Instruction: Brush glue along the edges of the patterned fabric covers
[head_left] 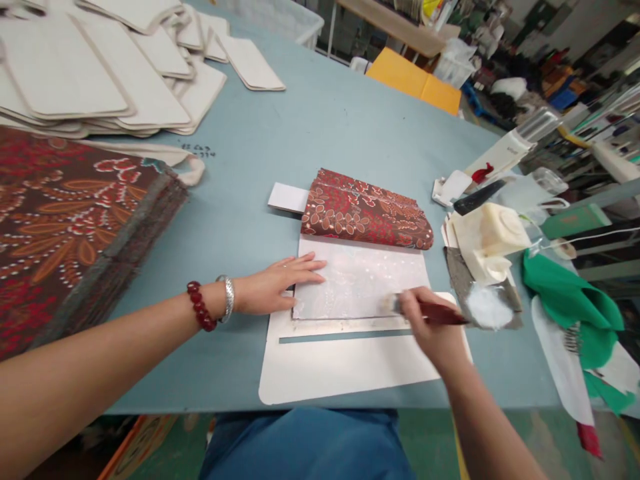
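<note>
My left hand (280, 283) lies flat, fingers spread, on the left edge of a pale fabric panel (350, 277). With my right hand (435, 327) I grip a brush (440, 313) by its dark red handle; its light bristles, blurred, touch the panel near its lower right. The far part of the panel is folded over, showing a brown and red floral print (365, 210). Under the panel lies a white card template (350, 367) with a long narrow slot. A white strip (289, 198) sticks out at the fold's left.
Stacked floral fabric (80, 233) lies at the left, below a pile of cream bag-like pieces (100, 73). On the right are a cut plastic container (493, 233), a white substance (489, 307) on grey cloth, and green fabric (575, 300). A yellow sheet (415, 80) is at the far edge.
</note>
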`<state>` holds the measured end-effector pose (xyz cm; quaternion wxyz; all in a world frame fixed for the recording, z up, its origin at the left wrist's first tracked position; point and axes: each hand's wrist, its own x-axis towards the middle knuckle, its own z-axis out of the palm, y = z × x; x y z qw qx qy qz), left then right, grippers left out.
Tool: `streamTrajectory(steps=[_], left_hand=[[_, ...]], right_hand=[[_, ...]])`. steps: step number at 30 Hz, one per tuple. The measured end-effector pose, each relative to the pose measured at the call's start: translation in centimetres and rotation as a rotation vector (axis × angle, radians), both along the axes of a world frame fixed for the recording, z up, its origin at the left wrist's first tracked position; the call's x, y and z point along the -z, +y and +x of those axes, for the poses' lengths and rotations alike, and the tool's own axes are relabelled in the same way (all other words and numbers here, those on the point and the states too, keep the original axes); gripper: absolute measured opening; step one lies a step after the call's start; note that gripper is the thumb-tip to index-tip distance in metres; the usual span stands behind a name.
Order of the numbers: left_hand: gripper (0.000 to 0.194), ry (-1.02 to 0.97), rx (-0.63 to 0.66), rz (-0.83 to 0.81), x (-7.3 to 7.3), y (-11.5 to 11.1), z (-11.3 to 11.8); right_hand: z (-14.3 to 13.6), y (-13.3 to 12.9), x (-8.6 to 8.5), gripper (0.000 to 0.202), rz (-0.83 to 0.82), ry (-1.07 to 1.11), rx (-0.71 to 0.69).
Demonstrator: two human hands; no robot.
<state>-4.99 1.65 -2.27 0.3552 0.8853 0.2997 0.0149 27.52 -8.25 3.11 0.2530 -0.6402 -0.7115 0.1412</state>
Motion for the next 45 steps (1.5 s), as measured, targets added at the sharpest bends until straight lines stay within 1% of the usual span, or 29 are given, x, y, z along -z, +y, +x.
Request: streamTrajectory(steps=[2,3,4,5,6,7,9,11,12,13,14,15,17,20,21,22,23,24,26,29,30,31,32,33,35,37,39,41,45], left_hand=[[0.073,0.009,0.002,-0.002,0.1,0.0,0.0],[0.074,0.011,0.002,-0.006,0.1,0.0,0.0],[0.074,0.013,-0.001,-0.009,0.1,0.0,0.1],[0.075,0.014,-0.003,-0.013,0.1,0.0,0.1],[0.075,0.016,-0.004,-0.016,0.0,0.0,0.1],[0.076,0.019,-0.006,-0.019,-0.1,0.0,0.1],[0.075,0.023,-0.005,-0.023,-0.2,-0.1,0.1],[0.074,0.025,-0.009,-0.02,-0.2,-0.1,0.2],[0.074,0.026,-0.014,-0.015,-0.2,-0.2,0.2],[0.072,0.027,-0.017,-0.011,-0.2,-0.2,0.2],[0.07,0.03,-0.019,-0.007,-0.2,-0.2,0.2],[0.069,0.035,-0.019,-0.003,-0.2,-0.2,0.3],[0.069,0.047,-0.015,0.002,-0.2,-0.3,0.4],[0.073,0.064,-0.013,0.001,-0.4,-0.4,0.5],[0.075,0.067,-0.014,0.0,-0.4,-0.5,0.5],[0.076,0.068,-0.015,-0.001,-0.4,-0.5,0.5],[0.076,0.068,-0.016,0.001,-0.4,-0.5,0.4],[0.076,0.067,-0.017,0.006,-0.5,-0.5,0.4],[0.074,0.065,-0.018,0.022,-0.6,-0.5,0.4],[0.069,0.087,-0.012,0.071,-0.9,-0.7,0.6],[0.064,0.095,-0.013,0.106,-1.0,-0.8,0.8],[0.058,0.097,-0.014,0.15,-1.1,-0.9,1.1],[0.052,0.092,-0.013,0.2,-1.2,-1.0,1.5],[0.045,0.082,-0.009,0.251,-1.3,-1.1,2.0],[0.026,0.071,0.011,0.335,-1.4,-1.2,2.9],[0.01,0.077,0.035,0.378,-1.3,-1.0,3.7],[0.015,0.062,0.034,0.373,-1.2,-0.5,4.2],[0.015,0.006,0.008,0.322,-1.1,0.2,4.3],[0.013,-0.033,-0.055,0.234,-1.4,1.0,4.2]], right_hand=[[-7.1,0.2,0.7,0.028,-0.041,0.147,-0.265],[-9.7,0.2,1.1,0.027,-0.049,0.19,-0.371],[-11.1,0.2,1.5,0.027,-0.056,0.219,-0.439],[-11.1,0.2,1.9,0.028,-0.064,0.222,-0.45],[-9.8,0.2,2.1,0.03,-0.076,0.199,-0.401],[-7.3,0.1,2.3,0.032,-0.09,0.167,-0.311],[-0.1,-0.1,2.2,0.034,-0.121,0.098,-0.097],[6.9,-0.5,1.3,0.036,-0.12,0.019,0.069],[9.2,-0.7,0.8,0.037,-0.113,-0.013,0.13],[10.3,-0.8,0.3,0.038,-0.105,-0.039,0.172],[10.1,-0.8,-0.1,0.038,-0.096,-0.049,0.192],[8.5,-0.7,-0.3,0.038,-0.086,-0.035,0.181],[2.5,-0.3,-0.1,0.034,-0.069,0.073,0.041],[-7.7,0.2,0.9,0.029,-0.051,0.281,-0.337],[-9.6,0.3,1.3,0.028,-0.05,0.298,-0.411],[-10.3,0.3,1.7,0.029,-0.056,0.287,-0.432],[-9.7,0.3,2.0,0.031,-0.068,0.257,-0.399],[-7.8,0.3,2.3,0.033,-0.084,0.215,-0.324],[-1.3,0.0,2.4,0.036,-0.11,0.122,-0.108],[9.2,-1.0,1.4,0.036,-0.134,0.018,0.198],[11.5,-1.3,1.0,0.036,-0.144,0.045,0.266],[12.7,-1.5,0.6,0.037,-0.151,0.116,0.306],[12.9,-1.7,0.4,0.043,-0.154,0.221,0.314],[12.1,-1.7,0.3,0.052,-0.154,0.34,0.293],[8.4,-1.2,0.8,0.062,-0.162,0.532,0.182],[3.6,-0.2,1.9,0.049,-0.184,0.584,0.021],[-0.5,0.9,3.2,0.03,-0.19,0.491,-0.136],[-3.0,1.8,4.3,0.019,-0.17,0.315,-0.246],[-4.2,2.4,5.3,0.011,-0.123,0.071,-0.298]])
